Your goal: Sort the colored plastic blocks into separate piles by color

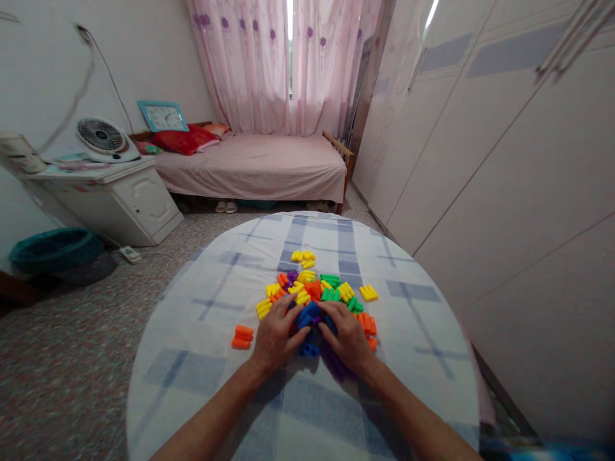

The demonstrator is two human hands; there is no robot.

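Observation:
My left hand (278,330) and my right hand (346,333) meet over the near side of a pile of plastic toy building pieces. Between them are blue building pieces (307,314), with the fingers of both hands curled round them. A small purple part shows at the fingertips, and a longer purple piece (336,363) lies under my right hand. Yellow pieces (302,294), green pieces (330,294) and orange pieces (314,290) lie just beyond. An orange piece (242,337) sits apart at the left. How the blue pieces join is partly hidden by my fingers.
The round table (192,397) has a checked cloth. Past it stands a bed (259,160) with a pink cover. At the left are a white cabinet (147,205) with a fan (102,136) and a lined bin (57,250). Tall wardrobe doors (504,192) run along the right.

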